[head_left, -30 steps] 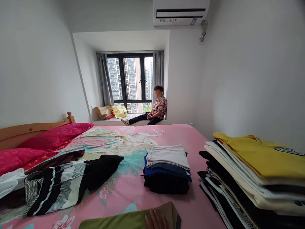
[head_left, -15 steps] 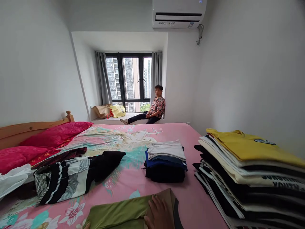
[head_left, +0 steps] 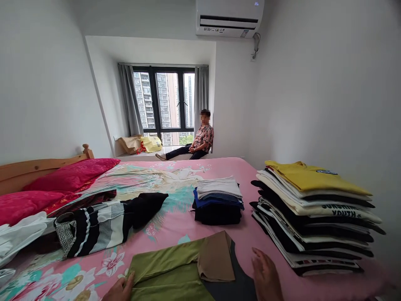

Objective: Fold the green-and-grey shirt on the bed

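A green garment [head_left: 169, 271] with a tan sleeve [head_left: 215, 261] folded across it and a dark grey panel lies at the near edge of the pink bed [head_left: 175, 228]. My left hand [head_left: 120, 288] pinches the garment's left edge. My right hand [head_left: 266, 278] rests flat with its fingers stretched out at the garment's right side, just short of the tall pile of folded shirts [head_left: 313, 217] topped by a yellow one.
A small folded stack [head_left: 218, 200] sits mid-bed. Unfolded black-and-white striped clothes [head_left: 103, 223] lie on the left by red pillows [head_left: 59, 179] and a wooden headboard. A person [head_left: 196, 144] sits on the window ledge beside bags [head_left: 142, 144]. An air conditioner hangs above.
The view has tilted down, so more of the green garment shows. My right hand slid from the tan sleeve to the garment's right side, and my left hand has come into view.
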`<state>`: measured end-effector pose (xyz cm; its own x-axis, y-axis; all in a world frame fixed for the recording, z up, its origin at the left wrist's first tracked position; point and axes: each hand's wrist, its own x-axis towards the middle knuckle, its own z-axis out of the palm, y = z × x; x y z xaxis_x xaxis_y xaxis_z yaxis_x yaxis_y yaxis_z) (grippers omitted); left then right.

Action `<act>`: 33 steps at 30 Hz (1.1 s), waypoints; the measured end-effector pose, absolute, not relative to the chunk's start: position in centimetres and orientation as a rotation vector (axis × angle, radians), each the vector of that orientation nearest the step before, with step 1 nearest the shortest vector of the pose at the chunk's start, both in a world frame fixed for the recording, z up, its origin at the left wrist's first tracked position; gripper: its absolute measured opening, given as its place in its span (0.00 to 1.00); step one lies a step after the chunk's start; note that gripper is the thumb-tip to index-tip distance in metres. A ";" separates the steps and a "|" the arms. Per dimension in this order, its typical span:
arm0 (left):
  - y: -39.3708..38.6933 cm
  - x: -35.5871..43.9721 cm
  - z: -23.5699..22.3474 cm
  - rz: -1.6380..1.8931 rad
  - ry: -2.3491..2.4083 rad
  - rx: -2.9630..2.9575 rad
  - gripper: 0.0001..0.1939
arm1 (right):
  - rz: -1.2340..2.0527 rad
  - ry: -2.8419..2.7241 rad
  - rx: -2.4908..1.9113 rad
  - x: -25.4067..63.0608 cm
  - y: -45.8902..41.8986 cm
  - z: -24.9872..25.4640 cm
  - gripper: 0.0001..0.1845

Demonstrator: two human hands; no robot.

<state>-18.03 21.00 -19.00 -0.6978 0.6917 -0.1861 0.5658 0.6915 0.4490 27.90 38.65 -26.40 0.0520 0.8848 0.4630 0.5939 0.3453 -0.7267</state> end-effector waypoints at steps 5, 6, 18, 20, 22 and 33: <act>20.6 -18.4 -19.0 0.528 2.475 1.070 0.26 | 0.202 -1.746 -1.506 32.4 40.1 -28.8 0.24; 20.5 -18.4 -19.0 0.534 2.484 1.077 0.26 | 0.160 -1.782 -1.504 32.6 40.1 -29.2 0.23; 21.1 -18.7 -20.1 0.385 2.555 1.100 0.27 | -0.027 -1.861 -1.458 32.9 39.6 -29.9 0.19; 21.2 -18.1 -19.6 0.354 2.595 1.102 0.27 | -0.046 -1.860 -1.464 33.0 39.3 -29.4 0.18; 21.3 -17.7 -19.2 0.375 2.602 1.156 0.27 | -0.049 -1.856 -1.460 33.0 39.0 -28.9 0.18; 24.1 -12.6 -14.2 1.059 2.138 0.805 0.23 | -0.026 -1.815 -1.411 33.6 39.1 -28.9 0.12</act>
<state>-12.59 24.05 -14.19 -0.6267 0.7373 -0.2523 0.2464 0.4947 0.8334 33.65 39.08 -28.95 -0.0381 0.7988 0.6004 0.8154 0.3722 -0.4434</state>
